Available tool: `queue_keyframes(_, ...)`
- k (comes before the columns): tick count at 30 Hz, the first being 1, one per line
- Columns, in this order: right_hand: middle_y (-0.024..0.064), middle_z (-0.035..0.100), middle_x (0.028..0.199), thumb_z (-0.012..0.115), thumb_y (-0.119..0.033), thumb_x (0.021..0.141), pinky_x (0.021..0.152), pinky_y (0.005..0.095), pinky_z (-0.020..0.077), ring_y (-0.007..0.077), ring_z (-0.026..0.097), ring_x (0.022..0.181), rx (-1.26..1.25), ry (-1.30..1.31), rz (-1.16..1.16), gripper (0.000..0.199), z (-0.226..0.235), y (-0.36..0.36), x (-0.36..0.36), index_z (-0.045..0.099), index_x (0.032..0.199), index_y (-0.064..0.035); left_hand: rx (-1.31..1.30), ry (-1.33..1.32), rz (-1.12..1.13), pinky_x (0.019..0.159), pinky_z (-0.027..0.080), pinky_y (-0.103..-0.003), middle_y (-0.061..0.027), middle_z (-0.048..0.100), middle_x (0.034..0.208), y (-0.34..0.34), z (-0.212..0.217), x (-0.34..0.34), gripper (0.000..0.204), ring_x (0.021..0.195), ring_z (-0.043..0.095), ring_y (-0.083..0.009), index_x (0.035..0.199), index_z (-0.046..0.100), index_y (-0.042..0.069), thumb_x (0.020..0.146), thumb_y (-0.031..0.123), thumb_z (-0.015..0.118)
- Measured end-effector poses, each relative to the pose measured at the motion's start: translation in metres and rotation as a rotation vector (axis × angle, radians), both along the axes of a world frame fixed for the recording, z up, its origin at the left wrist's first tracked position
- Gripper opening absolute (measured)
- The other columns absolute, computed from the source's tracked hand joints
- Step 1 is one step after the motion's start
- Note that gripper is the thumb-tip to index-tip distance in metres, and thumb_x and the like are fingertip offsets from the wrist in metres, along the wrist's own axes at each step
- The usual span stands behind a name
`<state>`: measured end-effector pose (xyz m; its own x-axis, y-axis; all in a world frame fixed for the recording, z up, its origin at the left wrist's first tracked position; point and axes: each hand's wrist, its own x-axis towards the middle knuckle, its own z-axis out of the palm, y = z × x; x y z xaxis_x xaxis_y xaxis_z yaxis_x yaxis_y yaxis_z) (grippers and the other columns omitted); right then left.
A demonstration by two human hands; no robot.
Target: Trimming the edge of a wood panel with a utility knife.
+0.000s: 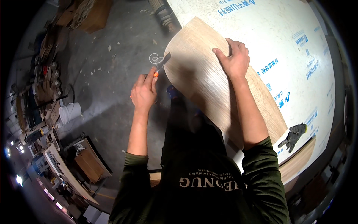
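Left hand (144, 90) curled round knife (163, 62); right hand (236, 61) spread on board (201, 71).

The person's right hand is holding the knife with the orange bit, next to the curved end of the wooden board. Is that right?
Not quite: it's the left hand, not the right hand, as the head view shows. It is holding the knife with the orange bit, next to the curved end of the wooden board.
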<state>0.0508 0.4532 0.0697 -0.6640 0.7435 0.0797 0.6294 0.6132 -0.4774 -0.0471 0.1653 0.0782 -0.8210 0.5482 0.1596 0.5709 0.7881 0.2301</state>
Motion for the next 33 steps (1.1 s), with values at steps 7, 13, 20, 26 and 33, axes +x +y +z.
queue_keyframes(7,0.0059,0.058,0.110,0.075,-0.054,0.070,0.095,0.0378,0.0422,0.0225,0.053,0.104,0.020,-0.009,-0.006,0.064,0.001,0.000,-0.001,0.065,0.120,-0.0150,0.002,-0.018,-0.120,0.066,0.051,-0.039,-0.0052,0.059,0.083,0.005,0.003,-0.032,0.033,0.072,0.062,-0.0264,0.120,0.066,0.024,0.087,0.025,0.065)
queue_keyframes(13,0.0056,0.059,0.108,0.076,-0.054,0.070,0.093,0.0371,0.0427,0.0221,0.053,0.102,0.034,-0.001,-0.004,0.063,0.000,0.000,0.000,0.065,0.119,-0.0151,0.002,-0.054,-0.248,0.066,0.051,-0.040,-0.0047,0.059,0.084,0.016,0.005,-0.065,0.033,0.074,0.062,-0.0263,0.119,0.066,0.024,0.086,0.023,0.065)
queue_keyframes(20,0.0053,0.059,0.105,0.078,-0.055,0.067,0.090,0.0359,0.0435,0.0218,0.053,0.099,0.040,-0.001,-0.020,0.066,-0.001,-0.001,0.000,0.066,0.117,-0.0145,0.025,-0.111,-0.432,0.067,0.050,-0.041,-0.0052,0.058,0.083,0.035,0.008,-0.100,0.034,0.076,0.062,-0.0279,0.119,0.065,0.024,0.085,0.022,0.065)
queue_keyframes(26,0.0052,0.059,0.102,0.078,-0.056,0.066,0.089,0.0365,0.0441,0.0225,0.053,0.095,0.060,0.041,-0.020,0.066,-0.001,-0.002,0.000,0.067,0.116,-0.0134,0.014,-0.107,-0.502,0.067,0.050,-0.041,-0.0053,0.058,0.083,0.052,0.007,-0.120,0.034,0.076,0.062,-0.0280,0.118,0.065,0.025,0.084,0.023,0.065)
queue_keyframes(33,0.0051,0.060,0.100,0.080,-0.052,0.066,0.088,0.0365,0.0441,0.0230,0.054,0.095,0.047,0.057,-0.028,0.063,0.003,-0.003,-0.001,0.068,0.114,-0.0129,0.049,-0.099,-0.571,0.066,0.050,-0.042,-0.0055,0.058,0.084,0.075,0.008,-0.136,0.034,0.077,0.062,-0.0294,0.119,0.065,0.027,0.085,0.025,0.065)
